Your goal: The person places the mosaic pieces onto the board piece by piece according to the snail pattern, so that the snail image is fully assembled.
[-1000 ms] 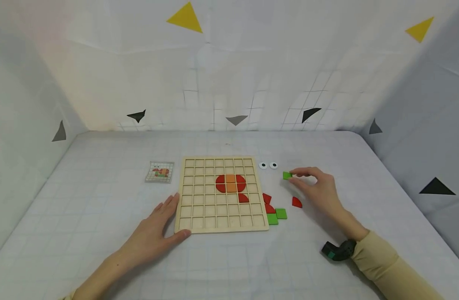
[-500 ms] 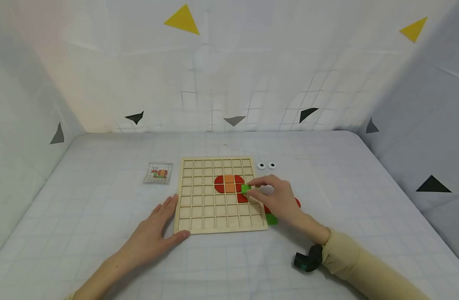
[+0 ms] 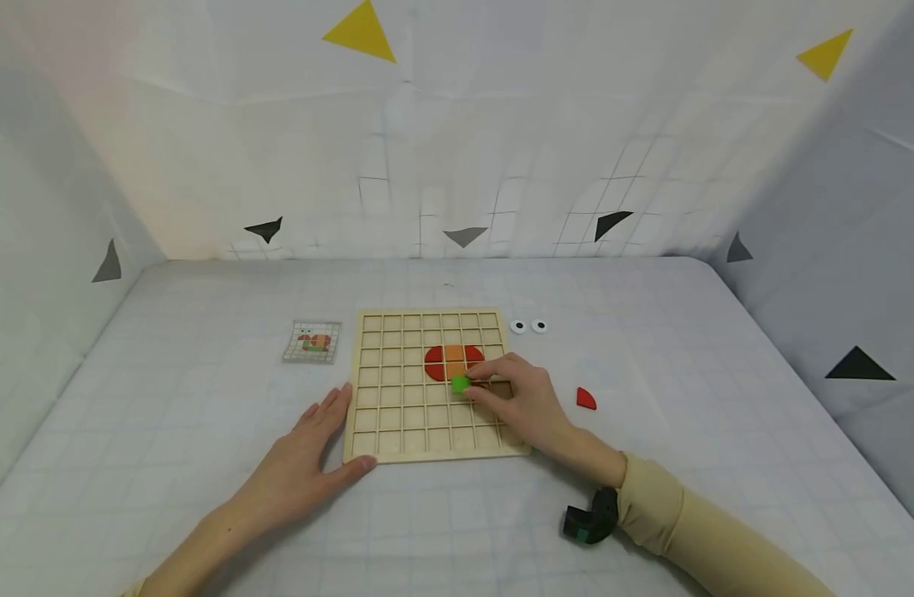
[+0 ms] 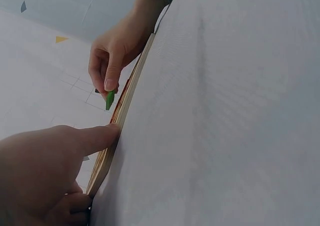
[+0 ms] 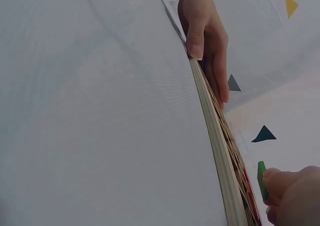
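A wooden grid board (image 3: pixel 435 457) lies in the middle of the table. Red quarter-round tiles (image 3: pixel 435 363) and orange square tiles (image 3: pixel 454 358) form a rounded shape in its cells. Between thumb and index finger, my right hand (image 3: pixel 530 402) pinches a green square tile (image 3: pixel 460 384) just over the board, below the orange tiles. The left wrist view shows that green tile (image 4: pixel 109 101) held on edge, tilted, above the surface. My left hand (image 3: pixel 296 464) rests against the board's near left corner, thumb on the front edge and fingers fairly straight along the side.
Two white eye discs (image 3: pixel 528 327) lie right of the board. A loose red quarter-round tile (image 3: pixel 586 399) is farther right. On the left lies a small picture card (image 3: pixel 312 342) with a coloured grid figure. My right hand covers the board's right side and the tiles beside it.
My right hand has carried the green tile leftward from the table right of the board to over its middle cells. My left hand stays at the board's corner.
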### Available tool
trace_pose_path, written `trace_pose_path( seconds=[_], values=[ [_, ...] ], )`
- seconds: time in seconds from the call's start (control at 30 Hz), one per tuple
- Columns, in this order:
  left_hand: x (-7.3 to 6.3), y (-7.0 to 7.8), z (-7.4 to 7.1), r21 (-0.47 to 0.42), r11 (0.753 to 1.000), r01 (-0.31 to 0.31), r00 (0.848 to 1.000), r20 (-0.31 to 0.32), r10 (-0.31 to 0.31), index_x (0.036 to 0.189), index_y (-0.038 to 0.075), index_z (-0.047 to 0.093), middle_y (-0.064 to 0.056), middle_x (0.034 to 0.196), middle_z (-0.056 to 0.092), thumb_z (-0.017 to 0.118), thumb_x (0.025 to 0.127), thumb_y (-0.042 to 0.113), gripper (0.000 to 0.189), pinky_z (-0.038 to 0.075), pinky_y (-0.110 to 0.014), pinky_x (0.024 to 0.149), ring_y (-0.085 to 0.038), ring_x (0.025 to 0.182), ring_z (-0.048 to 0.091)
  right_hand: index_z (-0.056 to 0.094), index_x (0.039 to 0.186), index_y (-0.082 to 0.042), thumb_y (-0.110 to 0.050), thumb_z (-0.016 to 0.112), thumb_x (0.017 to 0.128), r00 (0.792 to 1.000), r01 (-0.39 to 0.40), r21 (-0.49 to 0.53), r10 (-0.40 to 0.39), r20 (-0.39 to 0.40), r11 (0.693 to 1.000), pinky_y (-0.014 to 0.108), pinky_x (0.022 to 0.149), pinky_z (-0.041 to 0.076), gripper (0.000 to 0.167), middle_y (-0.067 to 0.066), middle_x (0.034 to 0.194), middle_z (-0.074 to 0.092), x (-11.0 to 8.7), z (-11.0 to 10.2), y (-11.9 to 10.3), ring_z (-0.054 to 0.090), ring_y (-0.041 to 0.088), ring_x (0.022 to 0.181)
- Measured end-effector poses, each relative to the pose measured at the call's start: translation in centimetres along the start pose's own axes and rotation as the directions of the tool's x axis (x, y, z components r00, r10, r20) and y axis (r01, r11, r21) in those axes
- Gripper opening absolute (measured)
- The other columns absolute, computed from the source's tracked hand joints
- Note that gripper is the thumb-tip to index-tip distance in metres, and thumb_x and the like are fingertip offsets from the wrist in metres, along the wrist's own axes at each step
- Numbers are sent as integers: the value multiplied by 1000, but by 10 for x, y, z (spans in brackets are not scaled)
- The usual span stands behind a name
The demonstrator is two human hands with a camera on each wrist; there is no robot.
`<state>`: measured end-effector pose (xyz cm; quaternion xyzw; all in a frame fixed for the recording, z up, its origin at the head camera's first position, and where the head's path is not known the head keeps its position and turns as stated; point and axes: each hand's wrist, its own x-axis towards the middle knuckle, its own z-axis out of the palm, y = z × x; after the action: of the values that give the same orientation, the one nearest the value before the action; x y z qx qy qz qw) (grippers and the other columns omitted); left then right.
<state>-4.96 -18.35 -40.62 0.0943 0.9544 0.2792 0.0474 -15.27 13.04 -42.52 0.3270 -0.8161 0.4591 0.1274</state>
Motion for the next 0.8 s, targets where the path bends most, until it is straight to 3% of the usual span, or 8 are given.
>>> trace_pose_path(
  seconds=[0.43,0.8],
  values=[
    [0,1,-1,-5,1000,-1,1000,0,1,161,19,20,-12,164,26,60,88,68,96,31,-67,112,-44,148,26,76,102,-14,-17,86,79,996,85,-104,-81,43,991,27,76,54,26,-4,94,73,0,1,1,61,11,88],
    [0,1,0,-8,1000,9,1000,0,-9,161,20,20,-12,165,26,60,88,68,97,30,-67,112,-44,149,25,75,103,-11,-13,86,78,995,88,-92,-83,56,992,29,77,54,27,-3,95,74,1,1,-1,61,12,89]
  ],
)
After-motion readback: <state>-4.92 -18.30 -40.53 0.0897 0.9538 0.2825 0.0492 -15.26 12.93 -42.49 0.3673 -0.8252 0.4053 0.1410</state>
